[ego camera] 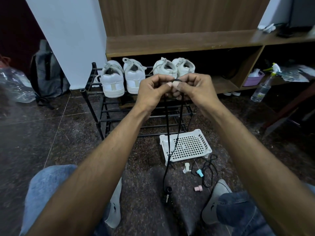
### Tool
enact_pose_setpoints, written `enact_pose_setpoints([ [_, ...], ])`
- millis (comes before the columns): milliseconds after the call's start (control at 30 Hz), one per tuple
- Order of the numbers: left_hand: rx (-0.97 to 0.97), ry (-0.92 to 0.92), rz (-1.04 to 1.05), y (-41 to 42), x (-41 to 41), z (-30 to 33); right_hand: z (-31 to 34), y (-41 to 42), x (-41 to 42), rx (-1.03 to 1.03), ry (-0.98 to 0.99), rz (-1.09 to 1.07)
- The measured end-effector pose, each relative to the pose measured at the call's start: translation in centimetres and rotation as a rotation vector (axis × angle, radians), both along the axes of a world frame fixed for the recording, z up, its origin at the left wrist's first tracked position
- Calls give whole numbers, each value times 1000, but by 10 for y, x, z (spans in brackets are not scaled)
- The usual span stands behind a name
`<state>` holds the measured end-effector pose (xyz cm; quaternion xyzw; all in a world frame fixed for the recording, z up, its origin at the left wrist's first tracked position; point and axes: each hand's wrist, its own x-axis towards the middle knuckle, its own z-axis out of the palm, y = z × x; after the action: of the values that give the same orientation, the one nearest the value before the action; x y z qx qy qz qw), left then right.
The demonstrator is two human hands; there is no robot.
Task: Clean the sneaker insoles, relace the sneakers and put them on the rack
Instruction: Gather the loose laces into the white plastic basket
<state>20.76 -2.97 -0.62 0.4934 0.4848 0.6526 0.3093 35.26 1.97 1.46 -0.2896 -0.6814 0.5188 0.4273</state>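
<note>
From the head view, I see my left hand (pixel 154 90) and my right hand (pixel 196 89) held up close together, in front of the rack (pixel 95 106). The fingers (pixel 169 84) of both hands are curled and pinch a black lace (pixel 166 133) at its top. The lace hangs down in two lines to the floor (pixel 68 133), past a white tray (pixel 186 147). Four white sneakers (pixel 112 80) sit on the top of the rack, heels toward me. Near the tray lie a blue clip (pixel 199 172) and a pink clip (pixel 198 188). A gray insole (pixel 213 203) lies by my right knee. Another insole (pixel 115 206) lies by my left knee.
</note>
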Motion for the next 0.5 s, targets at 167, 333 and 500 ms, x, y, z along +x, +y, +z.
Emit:
enact_pose_setpoints([
  [167,-12,-44,-32,2,0,-2,4,1,0,-4,-7,3],
  [333,-68,-104,-107,1,4,1,18,-4,-2,-41,51,-30],
  [500,-224,35,-372,0,14,-18,45,-5,-3,-20,136,-47],
])
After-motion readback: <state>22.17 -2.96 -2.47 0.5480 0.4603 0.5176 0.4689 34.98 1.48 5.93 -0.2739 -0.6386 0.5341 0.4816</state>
